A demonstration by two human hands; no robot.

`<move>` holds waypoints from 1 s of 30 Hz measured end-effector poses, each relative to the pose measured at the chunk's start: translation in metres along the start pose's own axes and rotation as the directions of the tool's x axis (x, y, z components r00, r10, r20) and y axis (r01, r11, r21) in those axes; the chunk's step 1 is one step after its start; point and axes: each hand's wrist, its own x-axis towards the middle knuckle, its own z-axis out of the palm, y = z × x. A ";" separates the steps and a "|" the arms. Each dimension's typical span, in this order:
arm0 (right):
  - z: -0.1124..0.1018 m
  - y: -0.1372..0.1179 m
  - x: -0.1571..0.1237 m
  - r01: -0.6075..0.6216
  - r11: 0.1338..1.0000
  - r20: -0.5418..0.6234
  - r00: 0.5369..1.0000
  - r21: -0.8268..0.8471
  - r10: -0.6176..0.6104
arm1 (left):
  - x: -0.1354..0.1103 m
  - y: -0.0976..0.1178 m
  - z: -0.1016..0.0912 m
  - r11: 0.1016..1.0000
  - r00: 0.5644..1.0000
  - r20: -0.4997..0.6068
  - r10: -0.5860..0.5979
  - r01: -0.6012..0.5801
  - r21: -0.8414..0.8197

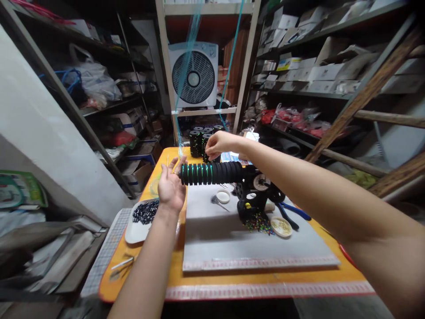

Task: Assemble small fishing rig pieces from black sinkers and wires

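A black ribbed spool shaft [212,173] sticks out leftward from a black winding machine [254,197] on the table; its left part is wound with teal line. My left hand [171,188] is at the shaft's left end, palm up and fingers spread, touching the tip. My right hand [219,144] hovers above the shaft with fingers pinched together, apparently on the thin teal line [229,66] that runs up toward the ceiling. A second teal strand [186,75] drops near my left hand.
An orange table [232,279] carries a grey mat [232,243], a white tray [133,232] of dark pieces, small dishes [280,226], coloured beads [259,223], blue-handled pliers [294,210], stacked black spools [199,139]. A box fan [194,77] and crowded shelves surround it.
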 end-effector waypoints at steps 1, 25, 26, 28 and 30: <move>0.001 0.001 0.005 -0.030 0.999 0.071 0.997 -0.023 0.032 | 0.004 -0.002 0.004 1.000 0.999 0.035 -0.009 0.010 -0.018; 0.017 -0.030 -0.068 0.039 0.943 -0.052 0.997 -0.332 -0.060 | -0.160 -0.032 -0.039 0.885 0.875 0.155 -0.458 0.434 0.167; 0.020 -0.029 -0.069 0.031 0.944 -0.060 0.997 -0.330 -0.054 | -0.172 -0.035 -0.046 0.874 0.866 0.140 -0.480 0.458 0.160; 0.023 -0.028 -0.069 0.017 0.946 -0.082 0.996 -0.324 -0.046 | -0.195 -0.043 -0.058 0.842 0.836 0.118 -0.536 0.517 0.157; 0.024 -0.027 -0.069 0.005 0.948 -0.102 0.994 -0.317 -0.039 | -0.212 -0.050 -0.068 0.805 0.802 0.101 -0.589 0.570 0.163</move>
